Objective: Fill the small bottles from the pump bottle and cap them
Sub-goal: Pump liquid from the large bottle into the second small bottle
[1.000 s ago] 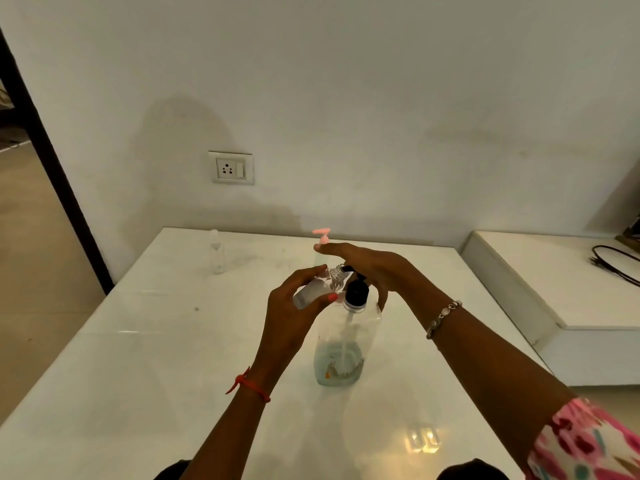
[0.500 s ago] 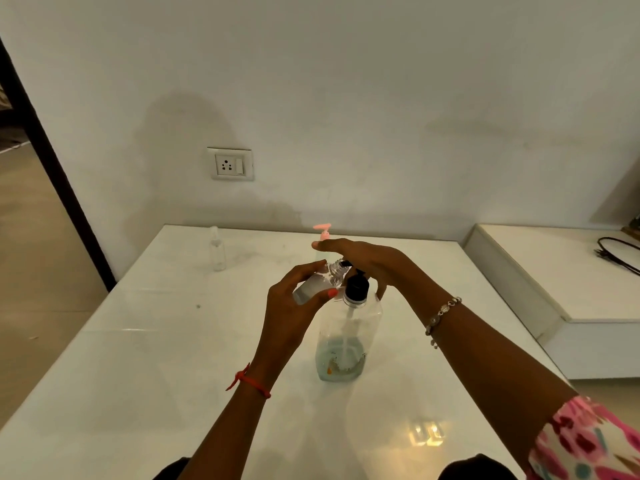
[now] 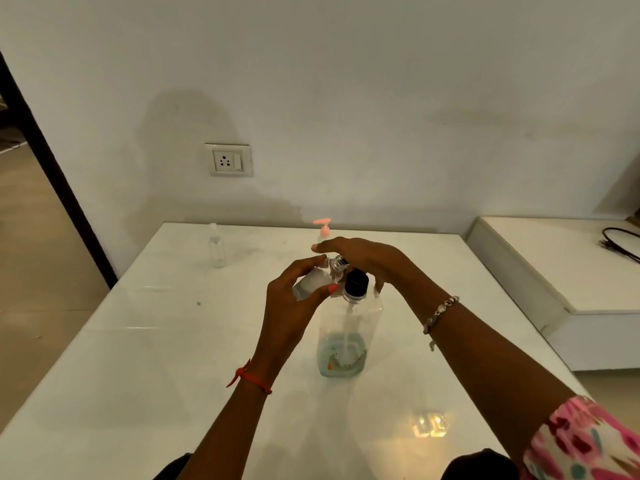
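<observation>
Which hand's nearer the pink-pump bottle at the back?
Right: the right hand is just in front of the pink-pump bottle; the left hand farther back, toward the person.

Small bottle (image 3: 313, 284) left of pump bottle (image 3: 346, 341)

A glossy white table (image 3: 138, 358) fills the middle of the room, with a yellowish patch of reflected light (image 3: 429, 426) at 5 o'clock on its top. On the pale wall at 11 o'clock sits a white socket plate with a switch (image 3: 228, 160). At 3 o'clock, a low white cabinet (image 3: 554, 265) carries a black cable (image 3: 620, 242). A dark door frame (image 3: 52, 168) stands at 9 o'clock.
</observation>
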